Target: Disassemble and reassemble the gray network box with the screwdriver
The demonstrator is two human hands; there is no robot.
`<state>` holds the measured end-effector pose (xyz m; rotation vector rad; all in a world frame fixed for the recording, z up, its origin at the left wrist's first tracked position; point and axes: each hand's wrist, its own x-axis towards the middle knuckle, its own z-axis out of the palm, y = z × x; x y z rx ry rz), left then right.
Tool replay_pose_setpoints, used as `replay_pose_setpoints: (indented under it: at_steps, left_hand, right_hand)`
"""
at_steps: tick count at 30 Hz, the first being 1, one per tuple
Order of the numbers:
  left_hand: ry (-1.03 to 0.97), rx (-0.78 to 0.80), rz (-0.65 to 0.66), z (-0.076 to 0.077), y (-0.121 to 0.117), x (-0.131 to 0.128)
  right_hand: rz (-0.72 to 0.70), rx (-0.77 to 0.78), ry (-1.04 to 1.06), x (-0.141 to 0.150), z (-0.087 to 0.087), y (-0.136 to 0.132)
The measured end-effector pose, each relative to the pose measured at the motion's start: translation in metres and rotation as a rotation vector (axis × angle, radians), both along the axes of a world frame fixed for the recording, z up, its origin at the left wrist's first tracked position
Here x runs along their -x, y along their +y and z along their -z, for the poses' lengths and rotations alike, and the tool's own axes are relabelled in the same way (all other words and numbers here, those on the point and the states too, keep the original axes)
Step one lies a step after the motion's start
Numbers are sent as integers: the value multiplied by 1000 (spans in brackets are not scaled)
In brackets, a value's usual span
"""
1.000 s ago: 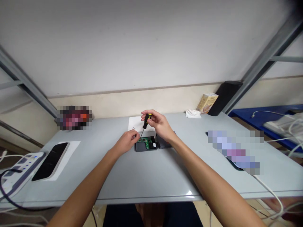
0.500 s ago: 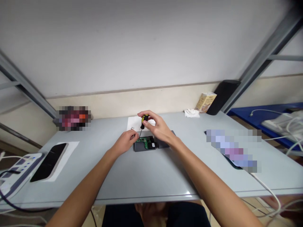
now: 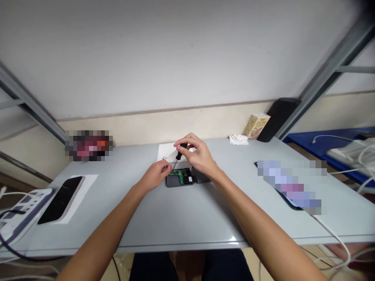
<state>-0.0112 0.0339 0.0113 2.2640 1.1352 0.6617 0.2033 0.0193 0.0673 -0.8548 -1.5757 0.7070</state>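
"What's done on your bench [image 3: 175, 222]?"
"Your right hand [image 3: 199, 155] is gripping; your left hand [image 3: 154, 174], I can't tell. Between them, the housing [image 3: 173, 181] lies uncovered, circuit board [image 3: 179, 173] bared."
"What remains?"
"Apparently more: you're gripping a screwdriver [image 3: 179, 156]."

Grey tabletop [image 3: 181, 218] leaves passage nearside of the circuit board [image 3: 181, 178]; left hand [image 3: 155, 174], right hand [image 3: 201, 157] and screwdriver [image 3: 178, 156] crowd its far side; leftward, a smartphone [image 3: 61, 200] obstructs.
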Motion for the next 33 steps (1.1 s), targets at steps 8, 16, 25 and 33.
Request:
replay_pose_setpoints:
  at_steps: [8, 16, 25, 33]
  left_hand:
    - [11, -11, 6, -1, 0, 0]
    - [11, -15, -8, 2, 1, 1]
    - [19, 8, -3, 2, 2, 1]
    - [20, -7, 11, 1, 2, 0]
  right_hand:
    - [-125, 101, 88, -4, 10, 9]
    - [-143, 122, 246, 4, 16, 9]
    - [-224, 306, 637, 18, 20, 7]
    - [-283, 398, 710, 16, 20, 9]
